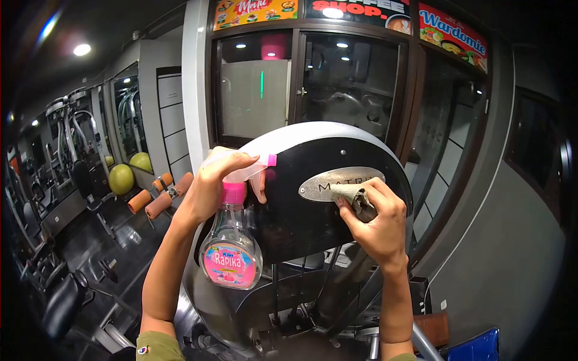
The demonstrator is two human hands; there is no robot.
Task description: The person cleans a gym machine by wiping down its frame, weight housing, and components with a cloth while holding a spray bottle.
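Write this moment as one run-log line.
left hand: holds spray bottle; right hand: holds cloth at oval badge; badge: partly covered

The upper-body garment shows at the lower edge of the view as two sleeves. The left sleeve (161, 348) is olive green, matte and plain in surface; its hem forms a curved band around the arm. A small badge (143, 349) is fitted near the hem on the outer side: white ground, dark marking, lettering too small to read. The right sleeve (404, 357) shows only as a narrow strip of the same olive green. Below the hems, the left forearm (170, 259) and right forearm (395, 307) are bare, slender and tapered toward the wrists. The left hand (211, 175) and right hand (384, 221) are likewise bare.
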